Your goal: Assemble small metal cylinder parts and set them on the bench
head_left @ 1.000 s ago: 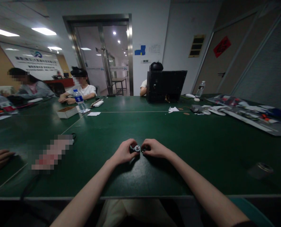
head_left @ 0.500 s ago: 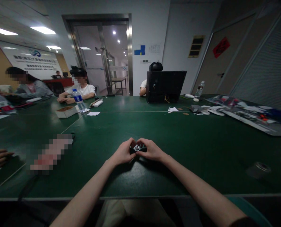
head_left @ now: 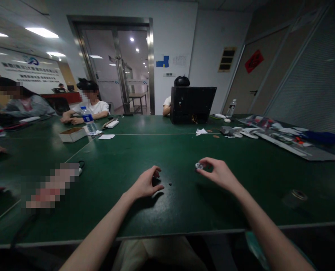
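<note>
A small white, wheel-like piece with dark gaps [head_left: 199,166] is pinched between the thumb and fingertips of my right hand [head_left: 216,171], raised a little over the green table. My left hand [head_left: 146,184] hovers low over the table to the left, thumb and curled fingers apart, with nothing visible between them. Just right of its thumb tip lies a tiny dark bit [head_left: 170,184], too small to name. The palm side of my right hand is partly hidden.
The green table [head_left: 139,150] carries a metal-rimmed cylinder [head_left: 295,197] at right, a monitor [head_left: 194,105] at the back and a cluttered board [head_left: 285,143] far right. A water bottle [head_left: 88,121] stands beside an open box [head_left: 73,134]. Other people sit around; someone's hands rest at left.
My hands, together around the wheel-like piece before, have parted. My right hand has carried it right and slightly up; my left has opened. The tiny dark bit now shows on the table.
</note>
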Demonstrator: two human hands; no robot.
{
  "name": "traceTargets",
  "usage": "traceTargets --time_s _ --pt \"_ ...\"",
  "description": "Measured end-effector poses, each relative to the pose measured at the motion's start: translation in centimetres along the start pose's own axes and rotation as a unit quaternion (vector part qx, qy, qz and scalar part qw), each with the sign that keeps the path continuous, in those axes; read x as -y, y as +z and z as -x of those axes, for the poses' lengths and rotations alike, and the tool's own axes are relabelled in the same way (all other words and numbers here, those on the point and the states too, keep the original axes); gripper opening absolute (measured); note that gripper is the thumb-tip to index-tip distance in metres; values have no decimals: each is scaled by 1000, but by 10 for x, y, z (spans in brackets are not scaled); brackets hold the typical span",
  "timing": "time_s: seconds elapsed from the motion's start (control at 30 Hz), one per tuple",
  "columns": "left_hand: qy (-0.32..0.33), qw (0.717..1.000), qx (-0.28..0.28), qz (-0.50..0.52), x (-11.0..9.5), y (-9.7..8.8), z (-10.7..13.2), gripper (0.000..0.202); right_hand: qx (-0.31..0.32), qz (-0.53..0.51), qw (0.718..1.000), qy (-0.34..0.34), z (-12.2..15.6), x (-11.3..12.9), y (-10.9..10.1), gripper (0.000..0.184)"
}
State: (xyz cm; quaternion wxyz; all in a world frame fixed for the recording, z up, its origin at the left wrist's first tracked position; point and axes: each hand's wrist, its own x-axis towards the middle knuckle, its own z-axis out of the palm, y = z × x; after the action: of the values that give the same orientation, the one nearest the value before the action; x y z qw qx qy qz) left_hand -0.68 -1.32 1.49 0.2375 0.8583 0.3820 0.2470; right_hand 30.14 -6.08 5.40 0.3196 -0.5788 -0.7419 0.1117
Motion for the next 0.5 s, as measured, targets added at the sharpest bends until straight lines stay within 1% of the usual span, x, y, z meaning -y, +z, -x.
traceTargets --time_s 0.1,0.17,0.23,0.3,0.37,0.43,0.5 --pt "3 1000 7 -6 1 0 0 53 -26 83 990 115 19 -57 -51 34" --pt "5 1000 12 -8 1 0 -1 52 -26 142 971 190 31 -99 -80 36" --pt "7 1000 15 -10 1 0 -1 52 -14 194 949 250 40 -137 -101 34" --pt "7 1000 18 -14 1 0 -2 51 22 229 923 309 47 -166 -114 30" --pt "7 1000 20 -18 2 0 -2 51 62 243 894 370 52 -185 -120 23" --pt "8 1000 19 -21 3 1 -1 50 85 244 873 413 54 -196 -120 17" --pt "9 1000 16 -23 4 2 -1 50 91 242 865 431 54 -201 -118 14"
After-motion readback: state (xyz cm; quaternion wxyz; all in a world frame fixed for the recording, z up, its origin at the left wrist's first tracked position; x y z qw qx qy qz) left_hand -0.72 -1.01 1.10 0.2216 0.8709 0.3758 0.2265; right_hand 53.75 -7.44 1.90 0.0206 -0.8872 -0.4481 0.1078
